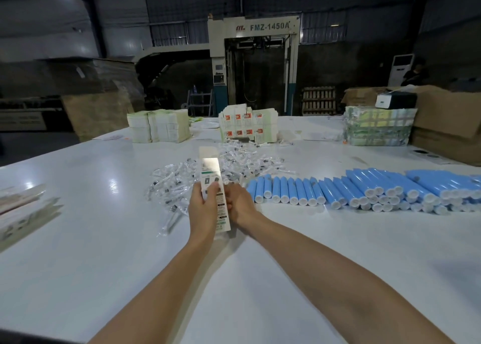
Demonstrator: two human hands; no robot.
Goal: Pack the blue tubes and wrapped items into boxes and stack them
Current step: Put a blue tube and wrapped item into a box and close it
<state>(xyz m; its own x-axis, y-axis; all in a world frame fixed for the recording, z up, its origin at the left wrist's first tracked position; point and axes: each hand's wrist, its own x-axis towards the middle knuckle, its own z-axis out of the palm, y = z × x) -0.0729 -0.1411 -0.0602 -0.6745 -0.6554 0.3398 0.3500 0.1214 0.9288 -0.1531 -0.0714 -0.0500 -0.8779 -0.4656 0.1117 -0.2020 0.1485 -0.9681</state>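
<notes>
1. The long white box [214, 187] is held above the white table [104, 252] at frame centre, with its far end tilted away toward 12 o'clock.
2. The left hand [202, 208] grips the box's left edge, thumb across the printed face. The right hand [240, 205] holds the right edge with bent fingers; their tips are hidden behind the box.
3. The wrapped items [169, 181] lie in a loose heap from 10 to 1 o'clock, and the box covers part of the heap.
4. The blue tubes [338, 190] lie side by side at 3 o'clock, white caps toward the person. They are piled deeper at the right, where the frame cuts them off.
5. Far edge of the table:
   - flat carton stacks [158, 126] at 11 o'clock;
   - red-marked cartons [247, 127] at 12 o'clock;
   - a wrapped bundle [377, 130] and a cardboard box [447, 124] at 2 o'clock.
6. The items [20, 208] at 9 o'clock are blurred and cannot be identified.
7. A machine [260, 57] marked FMZ-1450A stands behind the table.
</notes>
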